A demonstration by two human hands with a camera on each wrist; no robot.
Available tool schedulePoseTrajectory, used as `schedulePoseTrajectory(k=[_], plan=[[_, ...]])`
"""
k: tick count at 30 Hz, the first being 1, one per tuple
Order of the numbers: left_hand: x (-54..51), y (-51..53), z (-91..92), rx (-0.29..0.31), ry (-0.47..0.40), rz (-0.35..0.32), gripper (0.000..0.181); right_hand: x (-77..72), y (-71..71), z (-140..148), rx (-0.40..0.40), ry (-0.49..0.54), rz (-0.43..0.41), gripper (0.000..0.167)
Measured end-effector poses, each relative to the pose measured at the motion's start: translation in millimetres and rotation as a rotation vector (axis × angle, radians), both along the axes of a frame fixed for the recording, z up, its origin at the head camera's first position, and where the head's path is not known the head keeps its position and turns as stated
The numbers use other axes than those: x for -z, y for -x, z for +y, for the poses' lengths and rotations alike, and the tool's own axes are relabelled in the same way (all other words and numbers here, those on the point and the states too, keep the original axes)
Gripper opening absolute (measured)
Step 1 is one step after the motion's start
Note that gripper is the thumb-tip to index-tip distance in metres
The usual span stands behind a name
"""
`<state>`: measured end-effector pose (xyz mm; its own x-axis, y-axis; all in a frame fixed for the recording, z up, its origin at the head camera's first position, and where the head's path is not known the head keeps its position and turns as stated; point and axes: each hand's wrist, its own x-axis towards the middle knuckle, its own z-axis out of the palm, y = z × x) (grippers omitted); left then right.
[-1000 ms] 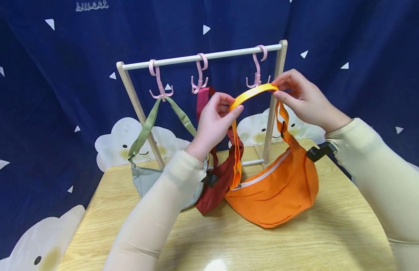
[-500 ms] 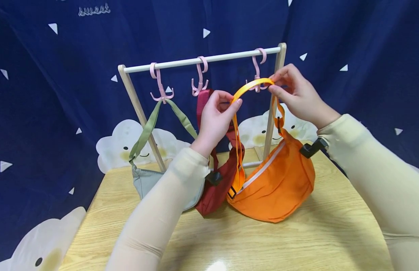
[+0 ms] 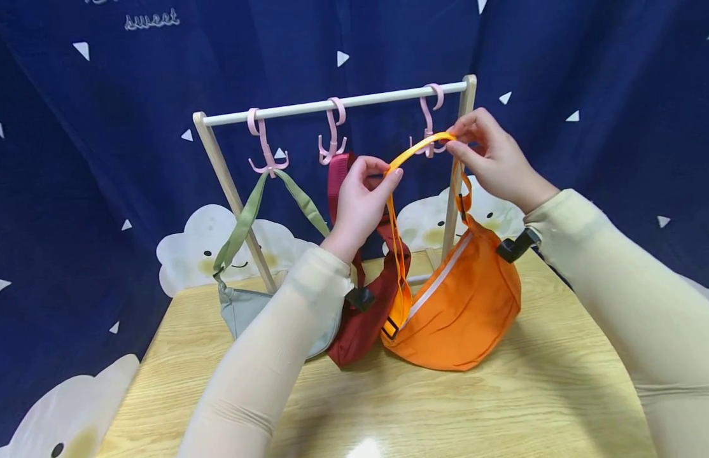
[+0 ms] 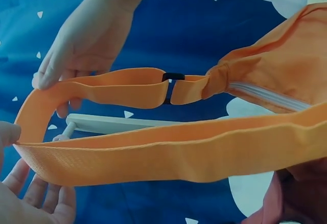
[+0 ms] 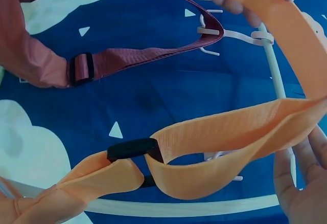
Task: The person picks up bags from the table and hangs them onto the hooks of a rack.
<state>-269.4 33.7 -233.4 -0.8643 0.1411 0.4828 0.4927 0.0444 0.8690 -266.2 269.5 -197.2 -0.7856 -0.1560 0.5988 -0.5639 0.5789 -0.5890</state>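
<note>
An orange bag (image 3: 463,305) hangs by its orange strap (image 3: 414,150) between my two hands, its lower edge near the tabletop. My left hand (image 3: 363,200) pinches the strap's left side between thumb and fingers. Higher up, my right hand (image 3: 494,152) pinches the strap's right side. The strap arches in front of the right pink hook (image 3: 428,127), close to its prongs; whether they touch I cannot tell. In the left wrist view a black buckle (image 4: 172,76) shows on the strap, with the right hand (image 4: 84,45) beyond it.
A rack with a white bar (image 3: 383,98) stands on the wooden table (image 3: 457,413). A grey-green bag (image 3: 245,312) hangs from the left hook (image 3: 268,152), and a dark red bag (image 3: 366,324) from the middle hook (image 3: 333,140), beside my left hand.
Both hands have shifted slightly left with the strap, the right one also upward, bringing the arch in front of the right hook. The orange bag tilts more, its right side higher.
</note>
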Motion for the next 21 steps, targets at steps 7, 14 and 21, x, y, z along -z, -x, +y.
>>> schedulePoseTrajectory(k=[7, 14, 21], plan=[[2.1, 1.5, -0.5, 0.013, 0.041, -0.032, 0.024, -1.5, 2.7, -0.7, 0.005, 0.001, 0.002, 0.024], [3.4, 3.0, -1.8, 0.015, 0.065, -0.054, 0.024, -4.2, 8.4, -1.1, 0.015, 0.025, -0.01, 0.023], [6.5, 6.2, -3.0, 0.013, 0.064, -0.072, 0.026, -7.0, 14.4, 2.6, 0.023, 0.072, -0.057, 0.019]])
